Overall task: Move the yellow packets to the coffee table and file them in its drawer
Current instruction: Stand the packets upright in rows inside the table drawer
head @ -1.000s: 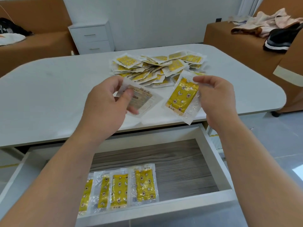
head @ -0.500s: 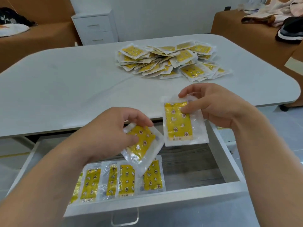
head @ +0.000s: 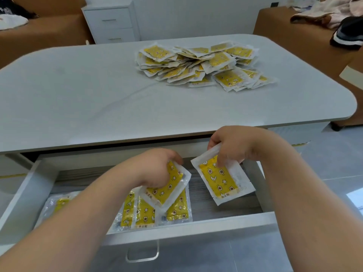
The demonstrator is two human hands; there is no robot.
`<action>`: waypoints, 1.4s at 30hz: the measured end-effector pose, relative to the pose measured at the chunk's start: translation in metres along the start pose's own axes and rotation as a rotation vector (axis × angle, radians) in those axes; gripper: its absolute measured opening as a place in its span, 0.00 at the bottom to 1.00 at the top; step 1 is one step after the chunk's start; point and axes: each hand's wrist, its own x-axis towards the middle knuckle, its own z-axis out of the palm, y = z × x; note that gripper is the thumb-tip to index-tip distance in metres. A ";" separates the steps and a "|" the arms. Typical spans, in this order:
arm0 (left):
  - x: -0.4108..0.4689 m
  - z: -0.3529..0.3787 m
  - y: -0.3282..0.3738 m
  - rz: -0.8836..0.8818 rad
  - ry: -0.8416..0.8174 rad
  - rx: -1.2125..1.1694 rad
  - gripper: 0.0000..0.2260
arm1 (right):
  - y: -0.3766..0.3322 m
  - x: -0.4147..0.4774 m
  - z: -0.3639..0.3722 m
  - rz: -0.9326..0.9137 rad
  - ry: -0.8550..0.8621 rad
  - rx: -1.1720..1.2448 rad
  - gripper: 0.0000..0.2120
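A heap of yellow packets (head: 198,65) lies on the white coffee table (head: 82,99), towards its far right. Below the tabletop the drawer (head: 188,229) stands pulled out, with a row of yellow packets (head: 145,213) lying flat along its front. My left hand (head: 155,167) grips one yellow packet (head: 169,188) just above that row. My right hand (head: 233,146) pinches another yellow packet (head: 220,179) by its top edge over the drawer's right half. My left forearm hides part of the row.
A metal handle (head: 142,256) hangs on the drawer front. Brown sofas stand at the left and right; the right sofa (head: 294,34) carries clothes (head: 334,14). A white cabinet (head: 112,22) stands behind the table. Grey tiled floor (head: 334,163) lies to the right.
Both hands have come down from above the tabletop into the open drawer, each carrying its packet. The left packet now faces yellow side up.
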 end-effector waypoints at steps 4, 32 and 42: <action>0.023 0.010 0.004 -0.021 -0.006 -0.129 0.24 | 0.013 0.007 0.005 0.069 -0.003 0.071 0.10; 0.063 0.048 -0.018 0.075 -0.006 0.184 0.19 | 0.012 0.040 0.047 0.219 -0.229 0.114 0.12; 0.065 0.044 -0.020 0.101 -0.033 0.203 0.24 | 0.013 0.048 0.048 0.152 -0.159 -0.389 0.17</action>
